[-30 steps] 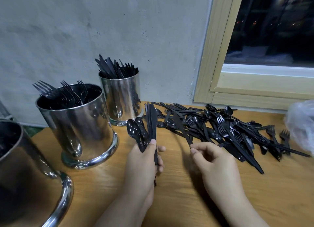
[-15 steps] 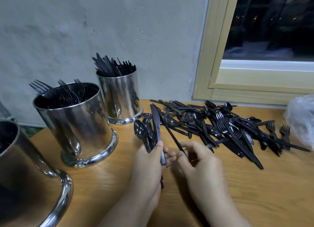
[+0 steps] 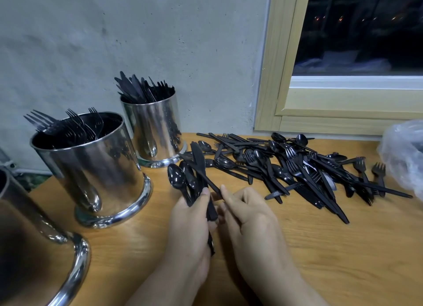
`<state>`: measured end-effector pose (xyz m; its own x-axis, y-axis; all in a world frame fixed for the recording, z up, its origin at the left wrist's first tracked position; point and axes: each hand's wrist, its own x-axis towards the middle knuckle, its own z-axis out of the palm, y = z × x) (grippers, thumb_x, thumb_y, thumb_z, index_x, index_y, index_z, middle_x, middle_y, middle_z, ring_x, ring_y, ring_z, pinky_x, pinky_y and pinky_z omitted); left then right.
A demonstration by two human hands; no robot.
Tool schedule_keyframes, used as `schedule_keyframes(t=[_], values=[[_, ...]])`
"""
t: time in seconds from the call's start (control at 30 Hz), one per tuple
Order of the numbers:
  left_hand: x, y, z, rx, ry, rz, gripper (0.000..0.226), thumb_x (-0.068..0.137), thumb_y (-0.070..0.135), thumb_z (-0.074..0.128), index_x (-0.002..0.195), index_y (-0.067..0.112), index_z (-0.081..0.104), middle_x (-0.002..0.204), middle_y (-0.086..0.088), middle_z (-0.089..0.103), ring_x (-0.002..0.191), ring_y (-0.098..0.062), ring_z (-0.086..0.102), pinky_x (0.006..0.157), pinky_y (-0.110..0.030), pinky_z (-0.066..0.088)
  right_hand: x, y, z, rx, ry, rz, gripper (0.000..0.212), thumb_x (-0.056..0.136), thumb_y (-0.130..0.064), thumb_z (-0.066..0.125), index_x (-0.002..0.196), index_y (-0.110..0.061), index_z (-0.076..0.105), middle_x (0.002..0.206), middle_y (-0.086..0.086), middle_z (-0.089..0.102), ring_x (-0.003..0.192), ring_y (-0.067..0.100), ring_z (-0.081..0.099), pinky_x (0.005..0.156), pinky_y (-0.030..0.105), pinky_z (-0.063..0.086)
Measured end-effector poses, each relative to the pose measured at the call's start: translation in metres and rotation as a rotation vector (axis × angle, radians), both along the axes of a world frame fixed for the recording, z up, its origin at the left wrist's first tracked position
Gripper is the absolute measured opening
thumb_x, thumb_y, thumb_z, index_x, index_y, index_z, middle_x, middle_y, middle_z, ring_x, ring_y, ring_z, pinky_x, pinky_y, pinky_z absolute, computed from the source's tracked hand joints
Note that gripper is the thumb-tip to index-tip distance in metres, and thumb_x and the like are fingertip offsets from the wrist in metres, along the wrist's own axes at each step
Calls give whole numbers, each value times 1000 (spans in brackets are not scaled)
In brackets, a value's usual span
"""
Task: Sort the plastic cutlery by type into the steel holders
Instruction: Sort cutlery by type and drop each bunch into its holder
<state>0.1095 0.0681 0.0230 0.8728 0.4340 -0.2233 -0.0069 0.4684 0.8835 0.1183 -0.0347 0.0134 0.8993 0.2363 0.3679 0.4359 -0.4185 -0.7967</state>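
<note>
Head view: a person is standing over a wooden table (image 3: 343,260), sorting black plastic cutlery.
Left hand (image 3: 194,223): fingers and thumb are curling round a mixed bundle (image 3: 194,175) of spoons and knives, gripping it by the handles, bowls and blades fanning up and away.
Right hand (image 3: 249,212): thumb and forefinger are pinching the handle end of one knife (image 3: 207,178), feeding it across into that bundle.
Loose pile (image 3: 297,168): lying just beyond and to the right of the right hand, forks, spoons and knives crossing over each other.
Fork holder (image 3: 91,168): standing to the left of the left hand, already holding forks.
Knife holder (image 3: 158,132): standing farther off, beyond the left hand, blades sticking up.
Third holder (image 3: 34,248): sitting nearest, far left; contents not visible.
Handling: the pieces are looking very light, thin and glossy, so likely slippery and a bit springy; tines are probably snagging in the pile.
Where to hold: the flat handle, near its end, is looking safest.
</note>
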Motion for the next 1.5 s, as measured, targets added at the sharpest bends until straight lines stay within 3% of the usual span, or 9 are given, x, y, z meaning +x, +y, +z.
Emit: schedule_keyframes(t=[0.17, 0.33, 0.53, 0.7, 0.93, 1.03, 1.1, 1.23, 1.5], values=[[0, -2, -1, -37, -2, 7, 20, 106, 13, 53, 105, 1, 70, 93, -18, 74, 71, -21, 67, 67, -34, 55, 3, 2, -1, 64, -10, -81, 25, 101, -28, 55, 101, -7, 68, 80, -8, 49, 75, 7, 54, 61, 17, 44], [-1, -3, -3, -98, 23, -11, 23, 106, 18, 54, 109, 3, 70, 97, -21, 76, 86, -27, 77, 71, -38, 61, 1, 6, -7, -137, -200, -130, 29, 102, -28, 53, 119, -11, 70, 80, -7, 43, 75, 15, 49, 62, 36, 49], [0, -4, -1, -109, 9, -1, 27, 105, 24, 55, 111, 4, 71, 107, -17, 77, 98, -29, 76, 90, -45, 60, -3, 9, -8, -313, -211, -63, 43, 104, -31, 40, 143, -19, 53, 88, -12, 36, 84, 8, 38, 62, 18, 36], [1, 2, -3, -90, 28, 8, 26, 105, 22, 57, 104, -1, 70, 95, -15, 76, 83, -25, 74, 76, -37, 58, -5, 9, -7, -338, -194, 81, 45, 104, -39, 34, 146, -33, 48, 98, -13, 40, 96, 7, 44, 79, 22, 45], [2, 2, -4, 71, -51, -100, 19, 106, 17, 52, 91, 8, 59, 71, -5, 54, 45, -12, 39, 40, -24, 31, 13, -12, -2, 100, 99, -90, 16, 92, -44, 58, 107, -39, 63, 90, -10, 62, 81, 5, 61, 69, 15, 45], [-3, 1, -3, 85, -53, -301, 16, 105, 19, 54, 93, 10, 60, 72, -3, 51, 46, -10, 31, 39, -21, 24, 23, -21, 5, 299, 253, -44, 22, 95, -39, 60, 116, -35, 65, 77, -7, 69, 64, 4, 61, 63, 13, 43], [-5, 1, -1, 78, -46, -419, 20, 105, 20, 55, 87, 14, 64, 73, -4, 51, 47, -11, 28, 40, -21, 21, 25, -27, 11, 462, 332, 55, 23, 99, -41, 55, 113, -29, 69, 70, 7, 66, 62, 13, 55, 65, 26, 43], [-7, 7, 4, 94, -44, -575, 16, 105, 20, 54, 94, 9, 59, 71, -3, 49, 46, -9, 25, 41, -22, 17, 28, -39, 17, 703, 402, 145, 30, 95, -40, 57, 109, -17, 67, 83, 21, 57, 64, 26, 43, 59, 36, 35], [-12, 22, 11, 106, -121, -690, 33, 103, 26, 58, 71, 28, 66, 67, 0, 46, 46, -8, 25, 41, -21, 18, 36, -42, 40, 610, 314, 213, 17, 94, -25, 61, 94, -11, 70, 69, 9, 54, 59, 16, 46, 55, 33, 37]])
